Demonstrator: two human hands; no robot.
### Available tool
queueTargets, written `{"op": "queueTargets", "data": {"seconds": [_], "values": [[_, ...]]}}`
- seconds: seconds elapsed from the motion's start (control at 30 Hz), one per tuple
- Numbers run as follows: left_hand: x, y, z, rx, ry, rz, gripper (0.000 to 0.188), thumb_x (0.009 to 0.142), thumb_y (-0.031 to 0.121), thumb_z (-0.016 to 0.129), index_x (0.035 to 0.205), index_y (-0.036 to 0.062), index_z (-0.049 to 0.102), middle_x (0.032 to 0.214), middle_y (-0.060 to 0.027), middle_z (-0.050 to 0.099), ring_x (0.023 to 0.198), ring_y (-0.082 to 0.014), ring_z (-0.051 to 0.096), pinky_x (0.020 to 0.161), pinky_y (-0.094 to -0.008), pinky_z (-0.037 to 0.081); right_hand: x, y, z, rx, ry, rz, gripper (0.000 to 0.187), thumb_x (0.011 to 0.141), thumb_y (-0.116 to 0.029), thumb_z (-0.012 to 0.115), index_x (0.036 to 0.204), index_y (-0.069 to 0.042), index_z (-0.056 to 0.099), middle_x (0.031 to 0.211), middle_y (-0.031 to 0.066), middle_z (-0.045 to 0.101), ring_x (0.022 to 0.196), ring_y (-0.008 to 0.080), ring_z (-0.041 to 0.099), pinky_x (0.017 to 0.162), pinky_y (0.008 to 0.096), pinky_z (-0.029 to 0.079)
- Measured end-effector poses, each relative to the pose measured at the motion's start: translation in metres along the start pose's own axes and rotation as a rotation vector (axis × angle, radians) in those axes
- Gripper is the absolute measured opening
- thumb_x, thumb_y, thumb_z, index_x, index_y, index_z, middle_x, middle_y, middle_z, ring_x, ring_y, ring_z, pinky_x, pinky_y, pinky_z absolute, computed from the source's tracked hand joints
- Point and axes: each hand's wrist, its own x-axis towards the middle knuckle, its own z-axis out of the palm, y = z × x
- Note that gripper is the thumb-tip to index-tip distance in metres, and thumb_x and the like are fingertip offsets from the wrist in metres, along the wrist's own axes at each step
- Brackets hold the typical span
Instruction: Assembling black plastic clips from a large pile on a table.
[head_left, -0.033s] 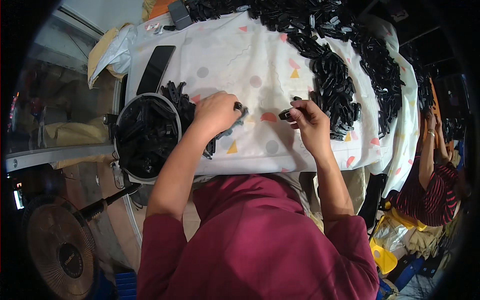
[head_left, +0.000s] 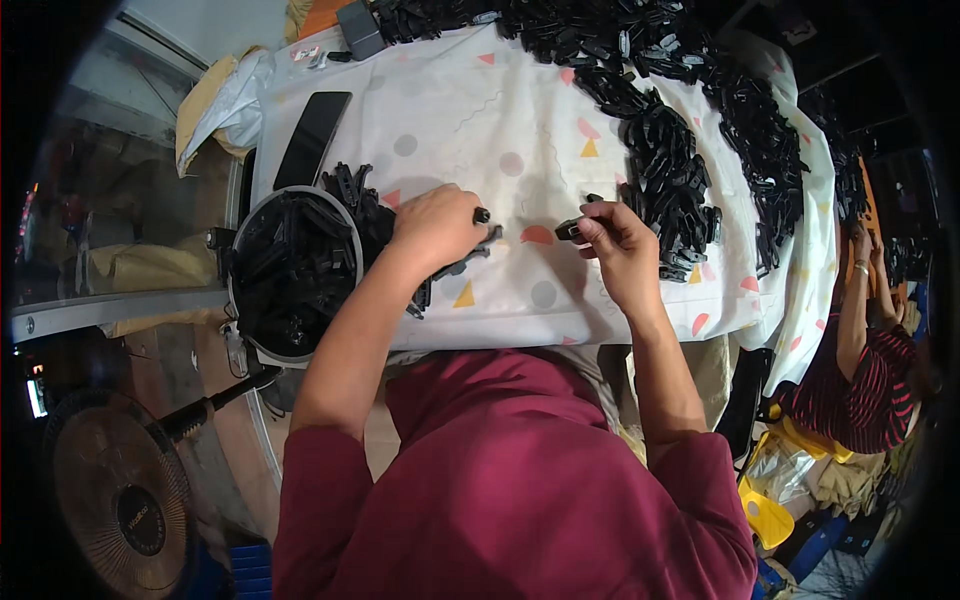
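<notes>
My left hand (head_left: 432,228) is closed over the near end of a loose pile of black plastic parts (head_left: 350,190). A dark rounded end of a black plastic part (head_left: 482,215) sticks out from its fingers, while other parts lie under and beside the hand. To the right, my right hand (head_left: 622,238) pinches a small black plastic piece (head_left: 570,230) between thumb and fingers, above the cloth. Its exact kind is too small to make out. Just beyond that hand lies a heap of similar black pieces (head_left: 665,170).
A round tub (head_left: 360,262) full of long black parts stands at the left table edge. Behind it lies a dark phone (head_left: 312,140). More black pieces (head_left: 600,30) cover the far and right sides of the patterned tablecloth (head_left: 450,110). A fan (head_left: 120,500) stands lower left; another person (head_left: 860,380) works at far right.
My left hand has shifted very slightly, and the parts by its fingers show more sharply. My right hand keeps its place with the small black piece.
</notes>
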Motion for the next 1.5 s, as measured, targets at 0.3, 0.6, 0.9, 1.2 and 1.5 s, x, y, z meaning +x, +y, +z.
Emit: {"op": "queueTargets", "data": {"seconds": [0.3, 0.6, 0.9, 1.2, 1.5], "values": [[0.003, 0.008, -0.006, -0.029, -0.058, 0.093, 0.03, 0.07, 0.031, 0.067, 0.083, 0.0046, 0.065, 0.087, -0.0124, 0.062, 0.089, -0.027, 0.059, 0.073, -0.0392, 0.047, -0.01, 0.004, -0.001, 0.4, 0.099, 0.11, 0.015, 0.085, -0.005, 0.057, 0.098, 0.002, 0.059, 0.088, 0.0082, 0.064, 0.078, 0.0148, 0.063, 0.065, 0.0268, 0.054], [0.02, 0.016, 0.006, 0.116, -0.078, 0.219, 0.026, 0.068, 0.022, 0.063, 0.087, 0.0046, 0.06, 0.081, -0.0149, 0.062, 0.081, -0.0304, 0.06, 0.07, -0.0401, 0.046, -0.017, -0.005, 0.004, 0.621, 0.118, 0.144, 0.016, 0.084, -0.003, 0.056, 0.099, 0.002, 0.058, 0.091, 0.0124, 0.064, 0.079, 0.0186, 0.064, 0.064, 0.0271, 0.054], [-0.019, 0.053, -0.012, -1.664, 0.011, 0.193, 0.02, 0.081, 0.021, 0.067, 0.09, 0.006, 0.057, 0.077, 0.0011, 0.058, 0.063, -0.004, 0.048, 0.056, -0.0184, 0.037, -0.027, -0.039, 0.036, 0.714, 0.126, -0.39, 0.023, 0.078, 0.006, 0.061, 0.101, 0.005, 0.057, 0.102, 0.012, 0.052, 0.083, 0.0232, 0.061, 0.069, 0.0314, 0.057], [-0.031, 0.042, -0.008, -1.601, 0.229, 0.708, 0.043, 0.082, 0.033, 0.064, 0.103, -0.001, 0.048, 0.103, -0.0179, 0.058, 0.095, -0.0208, 0.057, 0.083, -0.0309, 0.045, -0.029, -0.053, 0.043, 0.768, 0.147, -0.436, 0.023, 0.074, 0.005, 0.066, 0.097, 0.003, 0.059, 0.101, 0.0093, 0.053, 0.087, 0.0158, 0.055, 0.074, 0.0269, 0.051], [-0.034, 0.037, -0.011, -1.109, 0.575, 0.818, 0.038, 0.071, 0.011, 0.075, 0.099, -0.0012, 0.053, 0.1, -0.0168, 0.061, 0.087, -0.0203, 0.059, 0.076, -0.0284, 0.047, -0.03, -0.055, 0.04, 0.274, 0.25, -0.569, 0.032, 0.075, -0.005, 0.069, 0.103, 0.001, 0.056, 0.101, 0.01, 0.053, 0.088, 0.0157, 0.055, 0.077, 0.027, 0.048]]}}
